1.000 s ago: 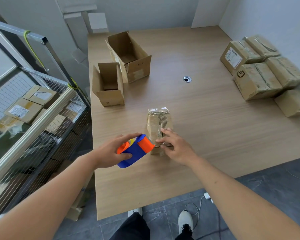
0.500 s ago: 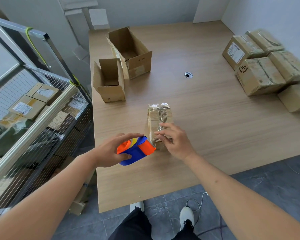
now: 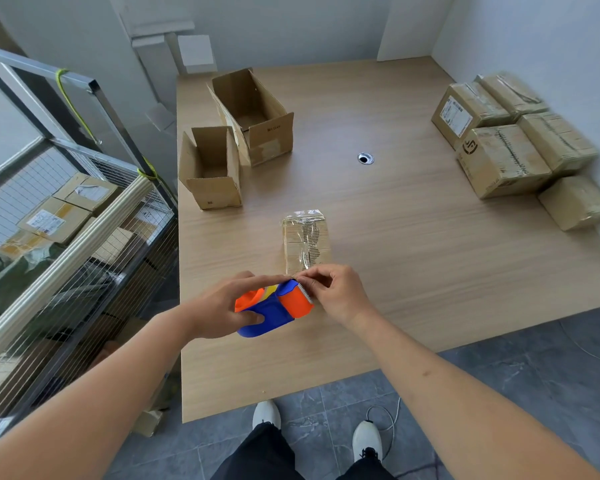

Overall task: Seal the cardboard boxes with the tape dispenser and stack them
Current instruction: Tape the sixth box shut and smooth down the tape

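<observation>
Grip: blue-orange tape dispenser (image 3: 274,306) is gripped by left hand (image 3: 219,306); tape end at its blade is pinched by right hand (image 3: 340,292).
Box: small taped box (image 3: 305,240) sits near front table (image 3: 413,258) edge, just past the hands.
Room: bare wood stretches right.
Around: two open boxes (image 3: 229,150) back left, sealed boxes (image 3: 516,147) far right.

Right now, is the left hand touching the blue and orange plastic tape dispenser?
Touching: the head view shows the left hand gripping the tape dispenser.

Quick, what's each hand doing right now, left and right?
Left hand: closed around the blue and orange tape dispenser, holding it.
Right hand: fingertips pinched together at the dispenser's cutter edge, apparently on the tape end; the tape itself is hard to make out.
</observation>
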### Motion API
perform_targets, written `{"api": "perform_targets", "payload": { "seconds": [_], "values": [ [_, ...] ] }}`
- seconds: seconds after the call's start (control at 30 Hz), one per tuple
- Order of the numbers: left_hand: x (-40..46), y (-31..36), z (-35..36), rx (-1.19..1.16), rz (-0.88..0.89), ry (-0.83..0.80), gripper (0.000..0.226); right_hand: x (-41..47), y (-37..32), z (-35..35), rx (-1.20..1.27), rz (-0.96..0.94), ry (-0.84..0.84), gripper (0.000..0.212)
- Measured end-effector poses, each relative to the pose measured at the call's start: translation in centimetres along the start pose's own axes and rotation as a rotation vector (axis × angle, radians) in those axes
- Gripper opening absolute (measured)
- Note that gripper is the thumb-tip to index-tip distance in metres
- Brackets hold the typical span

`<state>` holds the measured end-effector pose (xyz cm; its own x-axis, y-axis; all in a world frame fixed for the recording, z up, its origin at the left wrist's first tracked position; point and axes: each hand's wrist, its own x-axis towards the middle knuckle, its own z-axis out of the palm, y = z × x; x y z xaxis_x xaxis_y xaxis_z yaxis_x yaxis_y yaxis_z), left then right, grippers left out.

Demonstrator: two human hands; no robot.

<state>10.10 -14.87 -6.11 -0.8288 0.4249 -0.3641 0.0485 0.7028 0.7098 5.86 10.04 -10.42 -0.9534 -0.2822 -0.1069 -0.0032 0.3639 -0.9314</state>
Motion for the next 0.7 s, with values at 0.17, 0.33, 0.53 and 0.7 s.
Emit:
{"api": "perform_targets", "payload": {
  "seconds": [0.17, 0.33, 0.53, 0.7],
  "values": [
    [0.6, 0.4, 0.6, 0.024, -0.003, -0.036, 0.073, -0.8, 1.0, -0.2, 0.008, 0.088, 0.165, 0.010],
    [0.8, -0.4, -1.3, 0.059, -0.037, -0.080, 0.074, -1.3, 1.6, -1.2, 0.166, 0.187, 0.305, 0.020],
    [0.4, -2.6, -3.9, 0.085, -0.129, -0.136, 0.070, -0.5, 3.6, -3.8, 0.175, 0.278, 0.472, 0.018],
    [2.6, -3.5, -3.8, 0.117, -0.170, -0.184, 0.069, 0.4, 5.6, -2.8, 0.211, 0.408, 0.474, 0.018]
  ]
}}
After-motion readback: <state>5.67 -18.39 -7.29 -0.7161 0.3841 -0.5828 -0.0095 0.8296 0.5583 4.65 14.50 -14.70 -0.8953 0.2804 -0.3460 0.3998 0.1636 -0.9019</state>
